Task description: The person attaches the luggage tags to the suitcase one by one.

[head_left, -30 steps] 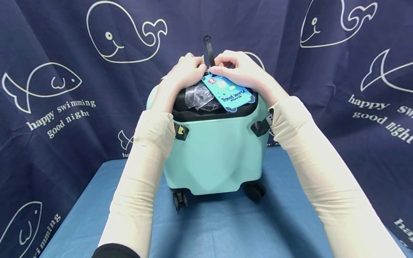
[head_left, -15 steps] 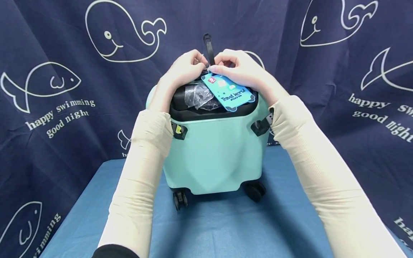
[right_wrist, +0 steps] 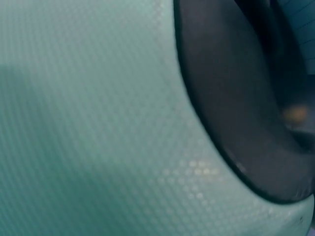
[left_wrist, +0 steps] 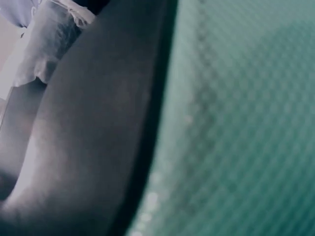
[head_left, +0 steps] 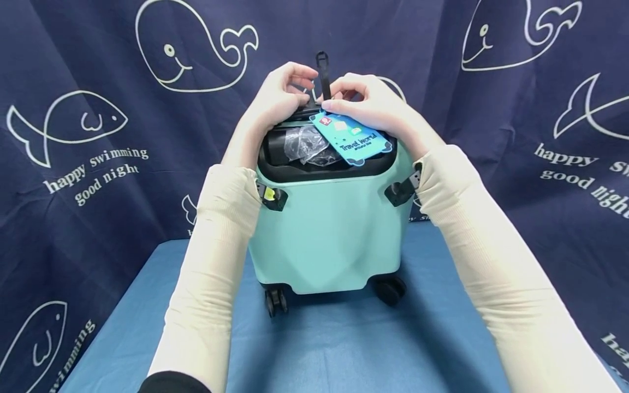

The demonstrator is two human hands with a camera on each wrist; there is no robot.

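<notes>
A mint-green suitcase (head_left: 326,234) stands upright, a black recessed panel at its top. My right hand (head_left: 373,103) pinches the upper end of a blue luggage tag (head_left: 355,139) printed "Travel World", which slants down over the panel. Between the hands a black strap (head_left: 323,76) sticks up. My left hand (head_left: 285,93) is over the top left, its thumb and fingers apart beside a thin pale loop. Crinkled clear plastic (head_left: 306,144) covers part of the panel. Close up, the left wrist view has the textured shell (left_wrist: 246,118); the right wrist view has the black trim (right_wrist: 231,98).
The suitcase rests on black wheels (head_left: 388,290) on a blue cloth surface (head_left: 314,349). Black corner fittings (head_left: 273,199) jut from its front beside both sleeves. Behind it hangs a navy curtain (head_left: 285,22) with whale and fish drawings.
My left hand has lifted and its fingers have spread from a closer grasp near the strap. The right hand keeps its pinch at the tag. The view has shifted slightly.
</notes>
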